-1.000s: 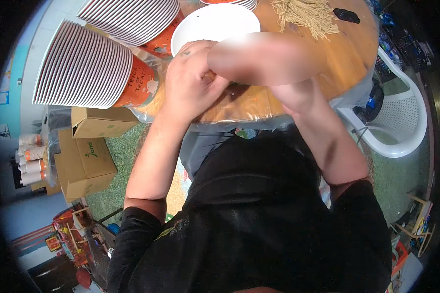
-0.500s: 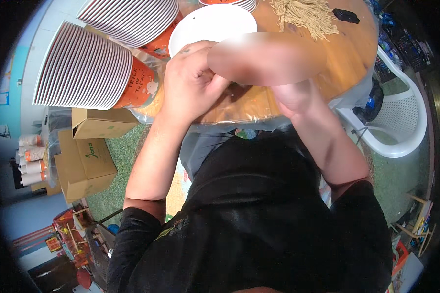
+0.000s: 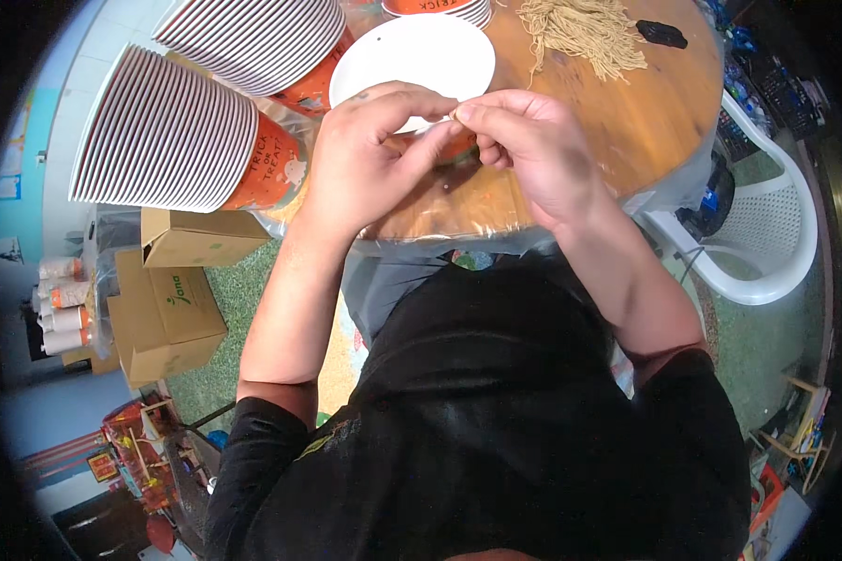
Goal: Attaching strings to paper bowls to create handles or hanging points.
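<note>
My left hand (image 3: 374,145) and my right hand (image 3: 538,154) meet at the fingertips over the near edge of a white-topped orange bucket (image 3: 412,65). Thumb and forefinger of each hand are closed in a pinch. A tiny light bit between the tips is too small to name. The bucket's orange side shows partly below my fingers, and a small dark spot marks its white surface. Beyond my right hand lies a loose pile of tan strings (image 3: 585,37).
Two tall stacks of orange buckets with white rims (image 3: 173,131) lean at the left. A smaller bucket stack (image 3: 440,11) sits at the back, and a black object (image 3: 661,34) lies by the strings. Cardboard boxes (image 3: 173,318) and a white plastic chair (image 3: 767,215) flank the round table (image 3: 646,140).
A blur covered my right hand and the meeting fingertips earlier; now both hands show sharply, pinched together. The arms and the bucket have barely shifted.
</note>
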`<act>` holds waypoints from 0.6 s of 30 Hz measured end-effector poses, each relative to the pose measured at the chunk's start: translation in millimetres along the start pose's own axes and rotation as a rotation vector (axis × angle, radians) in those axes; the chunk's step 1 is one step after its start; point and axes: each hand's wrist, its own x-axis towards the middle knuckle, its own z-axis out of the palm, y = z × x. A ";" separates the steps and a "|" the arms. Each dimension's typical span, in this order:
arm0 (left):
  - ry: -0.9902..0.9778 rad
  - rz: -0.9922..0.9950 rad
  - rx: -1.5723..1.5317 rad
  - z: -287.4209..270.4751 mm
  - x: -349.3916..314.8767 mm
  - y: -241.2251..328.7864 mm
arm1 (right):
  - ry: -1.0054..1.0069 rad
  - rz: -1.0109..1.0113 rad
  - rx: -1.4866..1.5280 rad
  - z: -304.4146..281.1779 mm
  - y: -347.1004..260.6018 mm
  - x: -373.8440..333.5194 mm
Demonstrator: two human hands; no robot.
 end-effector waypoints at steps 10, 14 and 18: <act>0.055 -0.130 -0.056 5.6 -2.5 1.7 | 0.105 -0.394 -0.351 -7.0 22.4 13.0; 0.033 -0.160 -0.083 3.3 -2.8 1.3 | 0.122 -0.596 -0.634 -14.6 15.0 15.3; 0.029 -0.172 -0.128 2.9 -4.8 -2.4 | 0.092 -0.713 -0.795 -20.9 2.1 18.0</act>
